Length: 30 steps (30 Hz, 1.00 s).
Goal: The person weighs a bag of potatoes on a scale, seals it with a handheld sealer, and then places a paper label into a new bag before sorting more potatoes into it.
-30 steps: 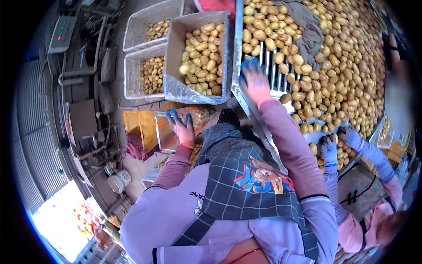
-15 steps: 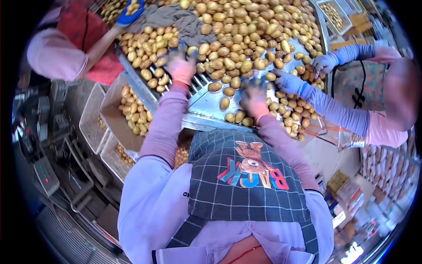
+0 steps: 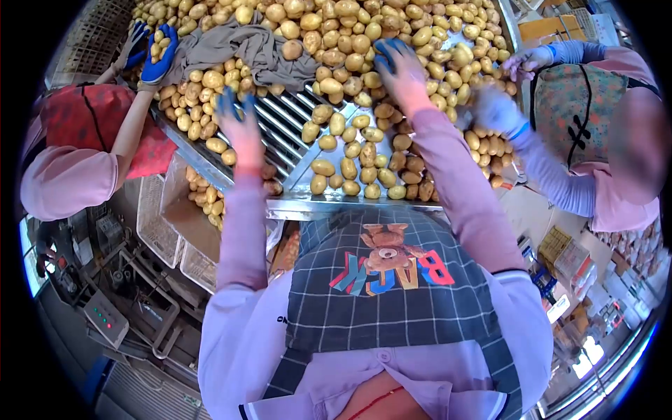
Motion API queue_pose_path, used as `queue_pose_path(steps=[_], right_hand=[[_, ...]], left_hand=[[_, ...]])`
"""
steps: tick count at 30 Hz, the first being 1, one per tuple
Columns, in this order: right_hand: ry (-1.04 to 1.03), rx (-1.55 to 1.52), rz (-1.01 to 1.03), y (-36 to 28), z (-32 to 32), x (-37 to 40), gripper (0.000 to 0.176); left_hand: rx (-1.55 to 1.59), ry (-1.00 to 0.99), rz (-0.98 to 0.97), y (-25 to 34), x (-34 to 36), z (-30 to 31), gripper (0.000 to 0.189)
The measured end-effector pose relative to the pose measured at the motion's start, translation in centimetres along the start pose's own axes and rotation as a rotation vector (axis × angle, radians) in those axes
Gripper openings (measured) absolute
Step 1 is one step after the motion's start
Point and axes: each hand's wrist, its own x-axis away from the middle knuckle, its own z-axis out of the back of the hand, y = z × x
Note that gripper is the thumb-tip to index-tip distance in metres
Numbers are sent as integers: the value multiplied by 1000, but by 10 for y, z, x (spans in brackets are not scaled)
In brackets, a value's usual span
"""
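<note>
My left hand (image 3: 241,133), in a glove with blue fingertips, has its fingers stretched out at the left side of the metal slats (image 3: 280,133). It touches the potatoes (image 3: 199,101) heaped there. Farther forward, my right hand (image 3: 402,73) lies with extended fingers on the large potato pile (image 3: 336,42); its fingertips rest among the potatoes, and I see none gripped. Between my arms, loose potatoes (image 3: 350,157) lie spread over the sheet-metal tabletop (image 3: 301,180).
A grey cloth (image 3: 238,45) lies on the pile. At left, a co-worker's blue-gloved hand (image 3: 161,56) holds potatoes; at right, another co-worker's gloved hand (image 3: 497,112) is blurred close to my right arm. Crates (image 3: 157,224) with potatoes stand below the left edge.
My left hand has moved left across the slats, baring more of them. My right hand has gone forward onto the pile. More potatoes now lie near the front edge between my arms.
</note>
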Motion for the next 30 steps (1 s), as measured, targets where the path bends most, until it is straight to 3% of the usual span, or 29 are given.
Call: queue_pose_path(steps=[2,4,5,6,7,8,9,10,11,13,14,15,16,17,18,20,22,23,24,25,26,27,28,29,30], right_hand=[[-56,200,-45,-19,-38,-23,54],[-283,471,-15,-41,-44,-24,54],[-268,414,106,-44,-28,-16,51],[-259,260,231,-18,-32,-5,46],[-355,208,288,-10,-17,7,46],[-522,353,367,10,-3,25,49],[-618,347,315,18,19,36,51],[-653,399,417,35,33,39,52],[-565,440,350,49,38,39,53],[-342,570,109,70,40,39,55],[-193,654,-61,77,41,40,56],[-5,599,-195,75,37,45,56],[76,552,-304,59,34,54,55],[-22,444,-238,38,35,70,54],[-120,334,-167,12,39,90,53],[-662,291,92,-40,53,125,54],[-637,215,301,-21,55,179,58],[-674,319,139,-10,67,171,60],[-707,418,-28,2,78,160,62],[-453,397,-91,29,75,167,64],[-393,429,-82,51,70,169,65],[-380,461,-112,54,68,158,65],[-371,492,-146,51,66,153,66],[-259,507,-190,34,66,143,64],[-174,598,-290,24,57,137,56]], left_hand=[[-70,75,80,-43,-24,-38,53],[-344,-481,80,36,-16,-50,57],[-322,-727,182,39,7,-67,60],[-440,-347,-220,41,53,-89,61],[19,-580,-103,48,78,-94,63],[-242,-607,-223,85,95,-79,57],[-272,-770,-211,103,114,-65,58],[-297,-940,-202,112,126,-56,59],[-295,-952,-204,106,133,-51,59],[-78,-1010,-410,76,150,-35,56],[121,-892,-275,56,143,-29,46],[-75,-861,-295,49,113,-11,42],[-219,-911,-56,17,90,1,41],[-175,-342,-6,-23,87,5,47],[-179,-183,70,-58,46,17,56],[-583,24,279,-81,3,42,66],[-805,-383,285,-94,19,45,73],[-980,-397,149,-54,42,38,75],[-627,-384,83,-57,74,30,78],[-553,-534,276,13,83,35,80],[-667,-494,80,-7,125,15,81],[-670,-864,41,22,133,13,78],[-453,-832,28,51,144,12,71],[-450,-721,-150,58,168,1,65],[-453,-816,-183,81,171,6,58]])
